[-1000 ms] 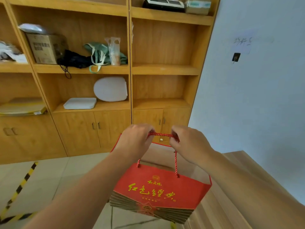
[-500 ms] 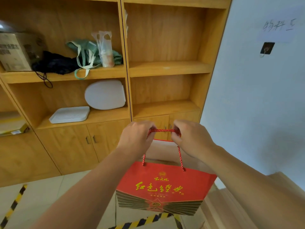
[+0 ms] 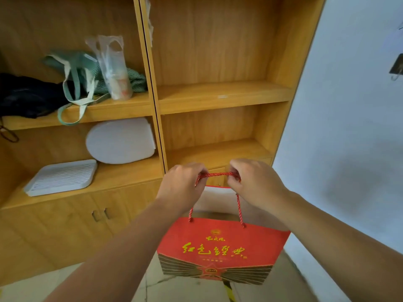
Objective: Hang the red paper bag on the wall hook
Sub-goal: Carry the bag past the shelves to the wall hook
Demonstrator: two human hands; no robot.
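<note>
1. While both sets of fingers pinch the red cord handle (image 3: 218, 175), the left hand (image 3: 182, 186) is clenched on its 9 o'clock end and the right hand (image 3: 255, 184) on its 3 o'clock end, with the cord stretched taut between them.
2. Below the hands, at 6 o'clock, the red paper bag (image 3: 222, 251) hangs free in the air, its mouth open and touching nothing else.
3. Behind it, from 9 to 12 o'clock, stands a wooden shelf unit (image 3: 218, 97).
4. Far off at 2 o'clock, on the pale wall (image 3: 349, 127), the wall hook (image 3: 396, 67) sits at the frame's edge, well apart from the handle.
5. Judged from this: the bag is lifted and the loop is ready, but carrying it over, raising it and slipping the cord onto the hook all remain.
</note>
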